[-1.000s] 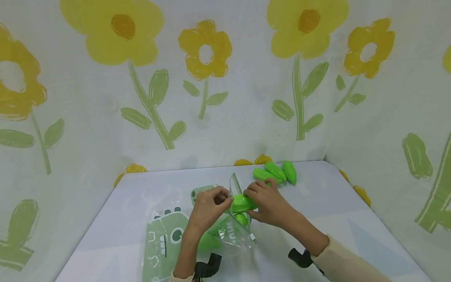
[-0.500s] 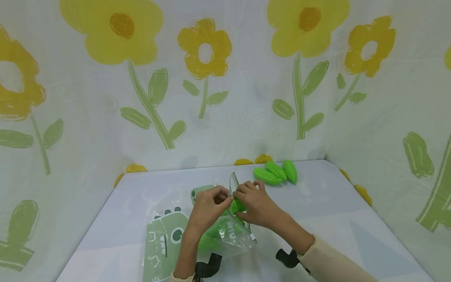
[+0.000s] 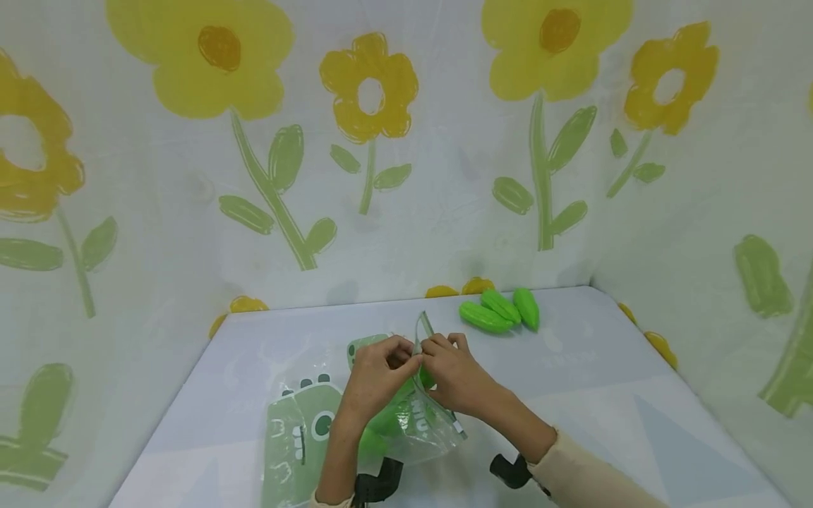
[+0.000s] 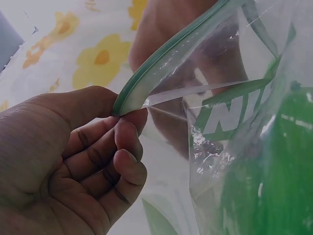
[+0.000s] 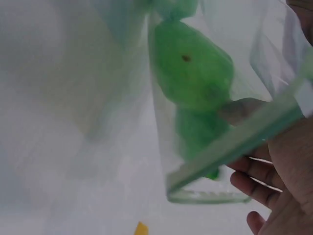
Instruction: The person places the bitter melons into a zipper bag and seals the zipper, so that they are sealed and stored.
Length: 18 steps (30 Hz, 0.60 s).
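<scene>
A clear zip bag [image 3: 438, 441] with a green zip edge is held upright at the table's middle. Several glossy green pieces [image 5: 193, 66] show through its film. My left hand [image 3: 381, 377] pinches one side of the bag's mouth between thumb and fingers; the left wrist view shows the green zip strip [image 4: 161, 56] at its fingertips. At the mouth, my right hand [image 3: 460, 374] holds an elongated ridged green fruit-like piece [image 3: 426, 379], mostly covered by that hand and the bag. A white zip slider [image 3: 459, 427] hangs at the bag's lower right edge.
Beyond the right hand, several ridged green pieces [image 3: 500, 309] lie near the table's back edge. A clear bag with a green monster print [image 3: 286, 451] lies flat at the left. Flower-printed cloth walls [image 3: 419, 233] rise around the white table [image 3: 610, 367].
My right hand has moved left to the bag's mouth, and the green piece it holds has gone further in behind the zip edge. My left hand has kept its pinch.
</scene>
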Motion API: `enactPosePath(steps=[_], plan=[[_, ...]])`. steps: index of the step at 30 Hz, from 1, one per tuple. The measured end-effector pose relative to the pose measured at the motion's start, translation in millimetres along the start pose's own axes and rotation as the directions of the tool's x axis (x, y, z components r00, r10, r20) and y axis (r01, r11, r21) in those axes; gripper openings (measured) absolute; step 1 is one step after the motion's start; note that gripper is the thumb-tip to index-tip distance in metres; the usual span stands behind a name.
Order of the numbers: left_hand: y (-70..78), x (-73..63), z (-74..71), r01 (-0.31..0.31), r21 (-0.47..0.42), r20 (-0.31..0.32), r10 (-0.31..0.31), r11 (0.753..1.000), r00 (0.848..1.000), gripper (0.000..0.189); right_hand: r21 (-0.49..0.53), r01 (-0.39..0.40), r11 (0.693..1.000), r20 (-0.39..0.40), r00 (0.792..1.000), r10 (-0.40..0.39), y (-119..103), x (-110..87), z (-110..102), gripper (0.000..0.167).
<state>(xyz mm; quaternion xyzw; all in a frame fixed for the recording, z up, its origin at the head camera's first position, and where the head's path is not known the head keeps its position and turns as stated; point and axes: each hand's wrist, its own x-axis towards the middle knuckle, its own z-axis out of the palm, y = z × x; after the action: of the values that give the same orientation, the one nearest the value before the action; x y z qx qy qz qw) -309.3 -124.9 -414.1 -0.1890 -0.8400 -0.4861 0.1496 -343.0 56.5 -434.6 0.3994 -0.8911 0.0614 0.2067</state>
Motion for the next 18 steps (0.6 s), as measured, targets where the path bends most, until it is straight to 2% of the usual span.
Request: enactPosePath(steps=[4,7,13,18], plan=[[-0.1,-0.9,-2.5,0.003,-0.018,0.007,-0.003,1.0,1.0,0.01,0.085,-0.015,0.996,0.0,1.0,0.015,10.7,-2.7,-9.8,0.045],[-0.8,-1.0,-4.0,0.001,-0.031,0.01,-0.001,1.0,1.0,0.008,0.136,-0.043,0.99,-0.033,0.998,0.048,23.4,-4.9,-15.2,0.043],[-1.6,-0.6,-2.8,-0.006,-0.033,0.01,0.007,0.999,1.0,0.007,0.128,-0.102,0.987,-0.116,0.986,0.117,56.6,-16.0,-15.1,0.037],[-1.2,-0.5,-1.9,0.011,-0.022,0.032,-0.01,1.0,0.999,0.009,0.103,-0.163,0.981,-0.134,0.975,0.176,85.2,-22.9,-14.2,0.039]])
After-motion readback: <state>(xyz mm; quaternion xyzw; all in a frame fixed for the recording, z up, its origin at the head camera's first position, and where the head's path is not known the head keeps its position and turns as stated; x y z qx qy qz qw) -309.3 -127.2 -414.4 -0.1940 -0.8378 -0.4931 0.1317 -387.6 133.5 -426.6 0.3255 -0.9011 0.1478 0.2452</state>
